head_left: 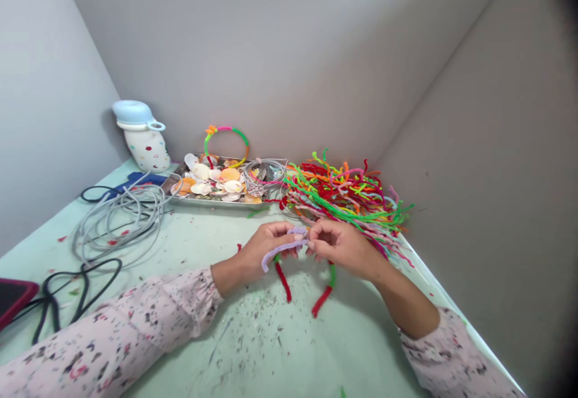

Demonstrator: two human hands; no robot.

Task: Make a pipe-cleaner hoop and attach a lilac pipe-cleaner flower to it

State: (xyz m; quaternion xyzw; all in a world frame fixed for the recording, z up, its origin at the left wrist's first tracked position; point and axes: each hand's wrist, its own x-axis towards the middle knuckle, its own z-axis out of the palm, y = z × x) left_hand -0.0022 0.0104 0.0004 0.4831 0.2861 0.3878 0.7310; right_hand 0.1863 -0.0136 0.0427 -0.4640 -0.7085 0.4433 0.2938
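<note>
Over the middle of the table, my left hand pinches a lavender pipe cleaner, whose free end curves down to the left. Part of it forms a small loop at the fingertips. My right hand comes in from the other side, thumb and forefinger closed on the same lavender strand. Below the hands hang a red pipe cleaner piece and a green-and-red pipe cleaner piece. Where these join the lavender one is hidden by my fingers.
Behind stand a metal tray of seashells, a multicoloured pipe cleaner ring and a heap of pipe cleaners. Leftward are a white bottle, coiled grey cable, black cord and a red-edged device. Walls border the table.
</note>
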